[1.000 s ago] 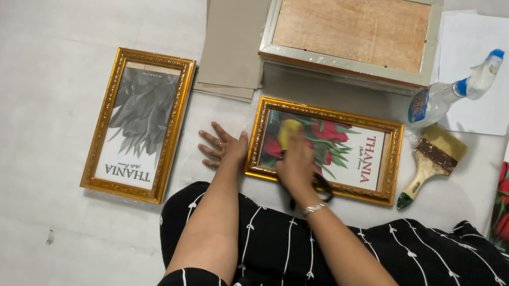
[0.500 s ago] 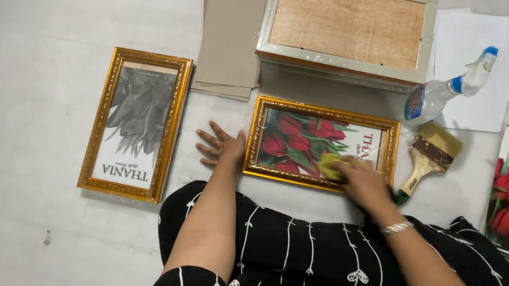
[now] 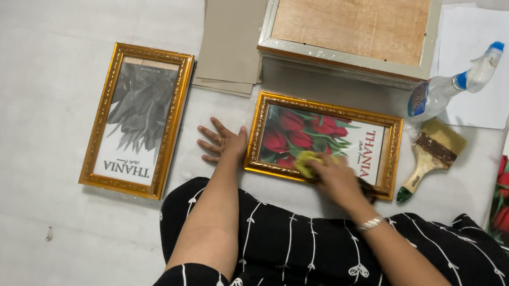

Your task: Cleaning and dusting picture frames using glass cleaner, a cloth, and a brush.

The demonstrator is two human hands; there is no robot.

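Head view: the right hand [image 3: 336, 176] covers most of a yellow cloth [image 3: 306, 163], fingers curled over it, pressing it on the lower edge of the gold picture frame [image 3: 324, 144] with red tulips. The left hand [image 3: 221, 144] lies flat beside the frame, fingers spread. A second frame [image 3: 137, 119] lies left on the pale tiled floor [image 3: 8, 192].

Soft yellow cloth [image 3: 306, 163] under my right hand [image 3: 337, 180]; ornate glossy gilt frame [image 3: 325, 145], glazed front; matt grey cardboard sheets [image 3: 231, 30] far left.
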